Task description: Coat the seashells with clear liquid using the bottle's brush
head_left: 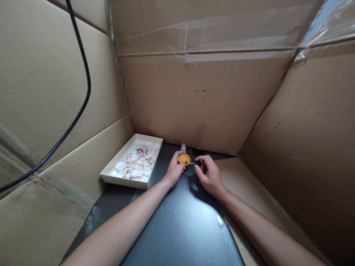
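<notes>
My left hand (175,168) grips an orange, fan-shaped scallop shell (184,159) by its left side and lower edge. From the right, my right hand (208,173) pinches a small black cap (198,162), partly hidden by the fingers. A thin, pale brush-like stem (190,163) runs from this cap to the shell's lower right edge, where a small dark spot shows. Just behind the shell stands a little clear bottle (183,147). Both hands are above the dark table (172,221).
To the left, a shallow cream tray (124,181) holds many white and patterned shells (137,162). Cardboard walls (210,114) enclose the back and sides. A black cable (87,74) hangs at upper left. A flat cardboard sheet (238,181) lies on the right.
</notes>
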{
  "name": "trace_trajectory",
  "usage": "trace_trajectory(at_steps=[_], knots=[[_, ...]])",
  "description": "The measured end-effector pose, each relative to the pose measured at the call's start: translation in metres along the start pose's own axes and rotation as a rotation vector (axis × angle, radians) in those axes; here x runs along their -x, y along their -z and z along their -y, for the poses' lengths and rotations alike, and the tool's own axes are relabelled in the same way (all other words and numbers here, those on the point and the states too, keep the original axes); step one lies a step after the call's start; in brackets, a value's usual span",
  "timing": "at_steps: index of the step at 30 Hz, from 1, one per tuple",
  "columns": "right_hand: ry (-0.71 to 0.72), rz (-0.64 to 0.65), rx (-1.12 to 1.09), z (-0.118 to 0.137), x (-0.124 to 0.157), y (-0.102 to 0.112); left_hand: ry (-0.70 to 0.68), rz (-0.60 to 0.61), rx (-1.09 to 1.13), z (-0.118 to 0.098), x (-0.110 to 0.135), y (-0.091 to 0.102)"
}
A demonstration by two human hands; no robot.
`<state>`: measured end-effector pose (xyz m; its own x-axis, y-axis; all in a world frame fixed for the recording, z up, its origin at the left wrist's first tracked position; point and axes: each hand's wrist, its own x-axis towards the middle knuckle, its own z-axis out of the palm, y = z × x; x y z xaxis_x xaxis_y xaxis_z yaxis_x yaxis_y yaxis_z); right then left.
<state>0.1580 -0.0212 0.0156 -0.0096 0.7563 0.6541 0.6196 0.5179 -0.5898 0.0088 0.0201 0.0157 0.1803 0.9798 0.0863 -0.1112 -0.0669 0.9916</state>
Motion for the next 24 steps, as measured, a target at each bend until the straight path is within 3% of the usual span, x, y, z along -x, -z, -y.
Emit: trace_trajectory(at_steps=[5, 11, 17, 22, 24], knots=[[-0.038, -0.067, 0.059, 0.0004, -0.0005, 0.0006, 0.007, -0.001, 0.001, 0.0009, -0.0001, -0.0003], [0.047, 0.033, -0.065, 0.0014, 0.0004, 0.0008, -0.028, -0.015, 0.001, 0.0007, -0.0003, 0.0], [-0.012, -0.08, 0.007, -0.001, -0.0017, 0.0007, -0.024, -0.006, 0.015, 0.0014, -0.0003, -0.0002], [0.046, 0.037, -0.065, 0.0027, -0.0003, 0.0017, -0.025, -0.005, -0.008, 0.0038, -0.0014, 0.0006], [0.033, 0.019, -0.039, 0.002, -0.0004, 0.0007, -0.018, -0.01, -0.006, 0.0045, -0.0016, 0.0007]])
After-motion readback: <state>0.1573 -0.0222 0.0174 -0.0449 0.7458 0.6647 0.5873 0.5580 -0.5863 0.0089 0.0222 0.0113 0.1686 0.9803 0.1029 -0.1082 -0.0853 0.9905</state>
